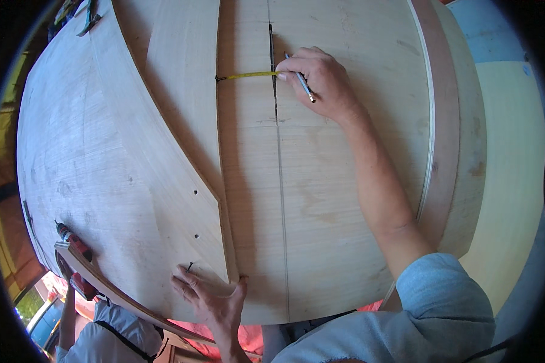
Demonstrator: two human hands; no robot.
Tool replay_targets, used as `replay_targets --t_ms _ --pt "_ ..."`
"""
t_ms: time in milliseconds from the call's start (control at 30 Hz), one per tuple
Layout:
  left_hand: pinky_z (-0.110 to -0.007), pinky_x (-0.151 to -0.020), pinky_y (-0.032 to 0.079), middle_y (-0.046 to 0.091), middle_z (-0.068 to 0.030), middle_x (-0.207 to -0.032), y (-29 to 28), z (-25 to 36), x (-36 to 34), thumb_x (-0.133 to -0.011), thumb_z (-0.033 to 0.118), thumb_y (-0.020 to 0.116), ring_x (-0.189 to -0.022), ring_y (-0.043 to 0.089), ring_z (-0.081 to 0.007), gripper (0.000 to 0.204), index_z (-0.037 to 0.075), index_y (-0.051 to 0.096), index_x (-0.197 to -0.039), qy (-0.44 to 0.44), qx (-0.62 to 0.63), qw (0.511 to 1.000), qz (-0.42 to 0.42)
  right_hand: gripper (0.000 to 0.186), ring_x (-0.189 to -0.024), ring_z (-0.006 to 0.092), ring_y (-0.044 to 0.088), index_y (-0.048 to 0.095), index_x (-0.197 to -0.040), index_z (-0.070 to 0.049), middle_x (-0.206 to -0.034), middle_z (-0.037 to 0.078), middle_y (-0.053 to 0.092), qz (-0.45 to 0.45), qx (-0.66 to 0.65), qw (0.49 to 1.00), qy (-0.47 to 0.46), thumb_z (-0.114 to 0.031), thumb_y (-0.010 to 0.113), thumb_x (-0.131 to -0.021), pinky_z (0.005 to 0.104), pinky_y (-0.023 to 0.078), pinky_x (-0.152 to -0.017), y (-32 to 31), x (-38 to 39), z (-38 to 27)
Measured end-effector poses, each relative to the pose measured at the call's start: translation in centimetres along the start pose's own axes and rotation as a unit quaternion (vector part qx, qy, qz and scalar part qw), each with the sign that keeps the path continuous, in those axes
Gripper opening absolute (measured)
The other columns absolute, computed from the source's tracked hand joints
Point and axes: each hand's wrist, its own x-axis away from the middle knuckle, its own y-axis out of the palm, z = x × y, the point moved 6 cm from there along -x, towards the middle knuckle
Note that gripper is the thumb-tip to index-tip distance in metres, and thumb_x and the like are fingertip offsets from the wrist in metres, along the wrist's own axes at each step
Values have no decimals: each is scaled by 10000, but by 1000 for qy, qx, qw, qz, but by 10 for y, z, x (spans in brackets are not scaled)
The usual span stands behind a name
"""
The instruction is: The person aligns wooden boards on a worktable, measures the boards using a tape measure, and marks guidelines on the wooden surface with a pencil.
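Observation:
My right hand is closed around a pencil, its eraser end sticking out below the fingers. The same fingers pinch a yellow measuring tape, which runs left to the edge of a raised plywood panel. Beneath the fingertips a narrow dark slot is cut in the large plywood sheet, and a pencil line continues down from it. My left hand lies with fingers spread at the lower corner of an angled plywood piece. Beside its fingers a dark screw stands up.
At the lower left, another person stands by a cordless drill and a curved wooden strip. A clamp-like tool sits at the top left. To the right, a raised wooden strip runs along the sheet.

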Motion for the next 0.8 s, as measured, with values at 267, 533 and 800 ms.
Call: replay_targets --t_ms 267,533,800 --pt "-601 -1289 294 193 -413 -1723 3 -5 1 -641 436 982 -1634 158 -549 1438 7 155 -1736 15 -25 999 18 79 -917 312 717 817 -975 -138 -877 82 735 9 2 1000 -1 -152 743 -951 480 576 -828 1 0 2" --pt "-602 -1281 309 200 -394 -1731 3 -5 3 -630 439 988 -1636 167 -540 1436 31 171 -1739 21 -28 999 31 80 -937 313 723 820 -963 -142 -893 83 745 13 -5 1000 23 -159 746 -938 474 588 -847 -2 1 0" --pt "-620 -1274 308 172 -371 -1749 16 -23 6 -675 503 964 -1632 171 -546 1392 85 186 -1750 63 1 994 86 96 -914 319 707 826 -962 -148 -878 80 731 21 -3 1000 18 -145 736 -927 473 582 -804 0 0 5"
